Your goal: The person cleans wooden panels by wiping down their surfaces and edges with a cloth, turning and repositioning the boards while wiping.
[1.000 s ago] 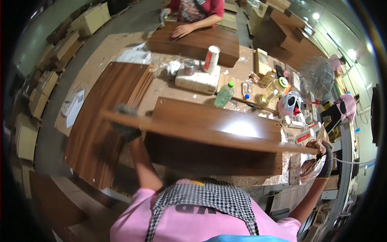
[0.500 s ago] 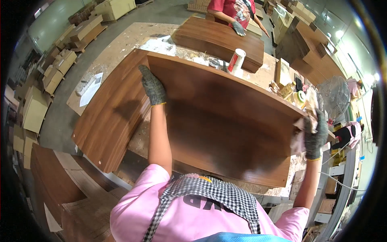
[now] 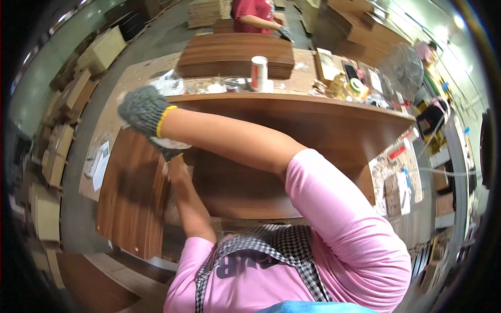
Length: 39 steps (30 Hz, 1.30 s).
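The right hand [image 3: 141, 109], in a grey knitted glove with a yellow cuff, has been brought from the right end of the raised brown wood-grain panel [image 3: 334, 125] to its left end, with the forearm crossed over the panel's face. The left hand [image 3: 169, 153], similarly gloved, is found just below it and partly covered. The panel is tilted up on edge, above a flat brown wood-grain board [image 3: 245, 195] on the worktable [image 3: 136, 75]. As the far right end is now left without a hand, support is judged to rest with the left hand, and the work to have been shifted to the left end.

The fingers of both hands are hidden; how far either grip is closed, and on what, cannot be told. A pale crumpled wad [image 3: 175, 143] is seen between the gloves; by which hand it is held cannot be established.

Containers are noted ahead and to the right of the grip. A white-and-red cylindrical tube [image 3: 259, 73] is stood upright beyond the panel; its contents are not visible. Farther right, a clear yellowish bottle with a green lid [image 3: 356, 88] is placed; whether liquid is held or the plastic is tinted cannot be determined.
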Tool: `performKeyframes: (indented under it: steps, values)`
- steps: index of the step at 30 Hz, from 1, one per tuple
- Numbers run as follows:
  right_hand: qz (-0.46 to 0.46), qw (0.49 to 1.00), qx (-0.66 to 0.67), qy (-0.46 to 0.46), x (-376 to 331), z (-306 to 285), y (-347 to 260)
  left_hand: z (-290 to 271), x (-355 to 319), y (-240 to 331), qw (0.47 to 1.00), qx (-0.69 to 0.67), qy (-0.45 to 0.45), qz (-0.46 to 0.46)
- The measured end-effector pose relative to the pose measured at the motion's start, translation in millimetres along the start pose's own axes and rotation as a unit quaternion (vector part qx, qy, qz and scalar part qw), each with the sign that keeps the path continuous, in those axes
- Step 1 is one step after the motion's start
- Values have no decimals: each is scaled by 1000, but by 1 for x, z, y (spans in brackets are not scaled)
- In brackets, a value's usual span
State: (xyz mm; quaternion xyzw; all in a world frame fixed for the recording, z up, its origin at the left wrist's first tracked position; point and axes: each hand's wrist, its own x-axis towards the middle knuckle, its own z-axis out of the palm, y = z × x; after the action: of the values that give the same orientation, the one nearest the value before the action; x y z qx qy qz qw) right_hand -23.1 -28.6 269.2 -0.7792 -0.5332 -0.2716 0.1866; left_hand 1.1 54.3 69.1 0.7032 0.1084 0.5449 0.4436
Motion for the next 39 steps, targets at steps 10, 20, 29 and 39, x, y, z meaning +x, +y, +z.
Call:
performKeyframes:
  steps: [10,20,29,39]
  values:
    - [143,983,42,108,-178,-144,50,-55,10,-41,900,389,107,163]
    - [253,875,-331,248,-510,-337,168,-36,0,-60,982,179,18,54]
    - [223,950,-196,103,-277,-206,60,-38,-6,-8,993,108,53,-8]
    - [87,993,-16,75,-73,-55,15,4,0,59,966,225,17,-123]
